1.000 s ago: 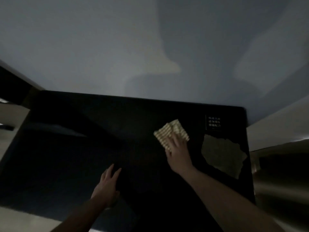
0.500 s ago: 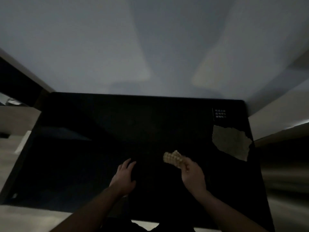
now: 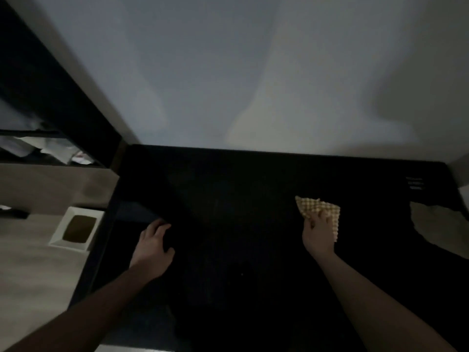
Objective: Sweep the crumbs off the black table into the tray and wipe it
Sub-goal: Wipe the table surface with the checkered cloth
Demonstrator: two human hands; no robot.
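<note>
The room is dim; a big black table with a flat, shiny top (image 3: 253,199) fills the lower middle and right of the frame, and its far edge meets a pale grey wall (image 3: 228,72) at the top; the right hand (image 3: 318,233) is on the right side of the frame, with its fingers curled round a small yellow and white checked cloth (image 3: 321,212); the cloth sticks out past the fingers toward the wall, and I cannot tell if it touches the table; the left hand (image 3: 153,246) is at the lower left of the table, palm down and empty, with its fingers bent a little and spread; a white square tray with a brown inside (image 3: 77,228) sits at the left of the frame, just beside the table's left edge, on a pale floor; a torn pale patch (image 3: 436,224) shows at the right edge of the frame, well apart from the cloth; the crumbs are too small to see in the dark.
</note>
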